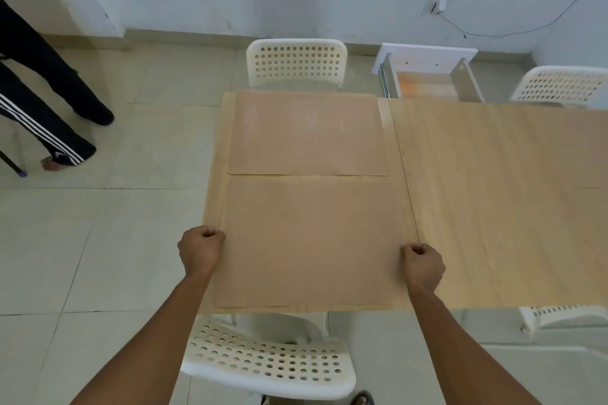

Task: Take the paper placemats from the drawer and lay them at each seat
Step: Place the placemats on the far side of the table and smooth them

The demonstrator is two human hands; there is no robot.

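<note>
Two brown paper placemats lie on the left part of the light wooden table [493, 200]. The far placemat [307, 133] lies flat in front of the far white chair [296, 61]. The near placemat [311, 240] lies in front of the near white chair [269, 358]. My left hand [200, 248] grips the near placemat's left edge with curled fingers. My right hand [422, 265] grips its right edge the same way. An open white drawer [427, 76] sticks out beyond the table's far edge.
A third perforated white chair [562, 84] stands at the far right and a fourth chair [562, 316] at the near right. Another person's legs [56, 102] stand on the tiled floor at the left. A cable [493, 33] runs along the wall.
</note>
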